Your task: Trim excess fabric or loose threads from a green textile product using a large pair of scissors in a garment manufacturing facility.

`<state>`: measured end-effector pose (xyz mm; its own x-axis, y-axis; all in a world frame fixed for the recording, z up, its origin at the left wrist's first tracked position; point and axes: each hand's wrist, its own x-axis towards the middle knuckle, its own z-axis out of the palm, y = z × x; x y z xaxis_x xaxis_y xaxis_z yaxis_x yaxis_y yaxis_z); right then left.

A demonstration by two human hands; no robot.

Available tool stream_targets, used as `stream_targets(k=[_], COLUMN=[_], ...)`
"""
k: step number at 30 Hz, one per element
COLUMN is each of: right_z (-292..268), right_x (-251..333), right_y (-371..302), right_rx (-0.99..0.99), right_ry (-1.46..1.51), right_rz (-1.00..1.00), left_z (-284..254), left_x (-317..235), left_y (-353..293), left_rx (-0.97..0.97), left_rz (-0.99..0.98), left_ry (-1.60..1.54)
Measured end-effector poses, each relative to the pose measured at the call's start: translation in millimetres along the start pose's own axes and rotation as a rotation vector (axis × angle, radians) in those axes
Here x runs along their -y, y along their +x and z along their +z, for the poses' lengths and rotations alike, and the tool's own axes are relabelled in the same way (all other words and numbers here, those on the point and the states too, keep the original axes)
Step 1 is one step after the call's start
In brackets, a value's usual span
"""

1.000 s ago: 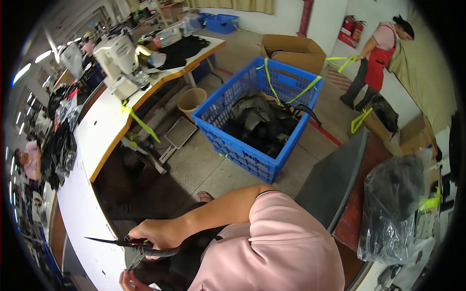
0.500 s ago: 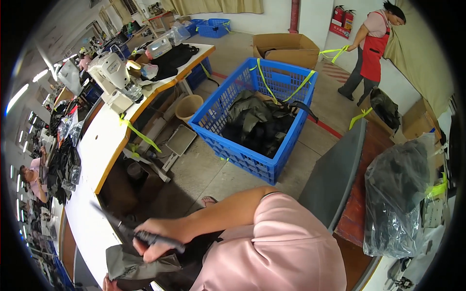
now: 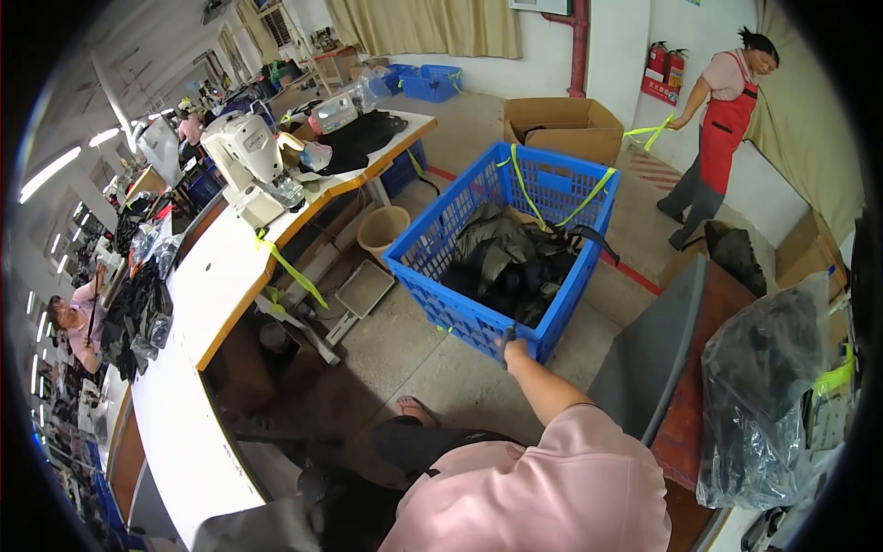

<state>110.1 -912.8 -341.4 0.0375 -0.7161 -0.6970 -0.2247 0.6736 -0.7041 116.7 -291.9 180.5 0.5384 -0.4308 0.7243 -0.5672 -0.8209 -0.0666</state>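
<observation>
My right arm stretches forward, and my right hand [image 3: 518, 355] is closed beside the near corner of a blue plastic basket [image 3: 432, 308]. A narrow black thing [image 3: 506, 340] sticks up from its fingers; its kind does not show. Inside the basket lies a heap of dark green and black cloth pieces [image 3: 497, 244]. Grey-green cloth [image 3: 258, 529] lies at the lower edge, by my lap and the white table [image 3: 184, 414]. My left hand is out of the picture.
A white sewing machine [image 3: 248, 166] stands on the table beside black cloth [image 3: 354, 138]. Below are a beige bin [image 3: 382, 230] and a pedal [image 3: 365, 287]. Right of me are a grey board [image 3: 644, 350] and a clear plastic bag [image 3: 763, 396]. A person in a red apron [image 3: 722, 138] stands behind.
My right hand has swung from the cloth at the lower left out to the basket, still closed on the black thing. My left hand has left the picture. The view has shifted.
</observation>
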Motion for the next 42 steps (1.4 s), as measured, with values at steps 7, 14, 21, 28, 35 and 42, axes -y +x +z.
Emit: stream_targets(k=[7, 14, 21, 28, 35, 42], right_z=[54, 99, 141, 137, 154, 183], right_x=[-39, -28, 28, 38, 7, 5], right_y=[24, -70, -292, -420, -440, -449], right_rx=[0.188, 0.636, 1.646, 2.037, 2.033, 1.948], right_ry=[0.087, -0.221, -0.103, -0.668, -0.577, -0.219], right_rz=[-0.039, -0.178, -0.229, -0.959, -1.154, -1.460], left_z=[91, 139, 173, 171, 159, 146], left_x=[-49, -42, -41, -38, -26, -29], left_y=[22, -8, -31, -32, -37, -24], left_rx=[0.514, 0.647, 0.549, 0.553, 0.552, 0.528], left_rz=[-0.086, -0.200, -0.290, -0.418, -0.561, -0.738], left_ry=[-0.343, -0.320, -0.601, -0.650, -0.714, -0.821])
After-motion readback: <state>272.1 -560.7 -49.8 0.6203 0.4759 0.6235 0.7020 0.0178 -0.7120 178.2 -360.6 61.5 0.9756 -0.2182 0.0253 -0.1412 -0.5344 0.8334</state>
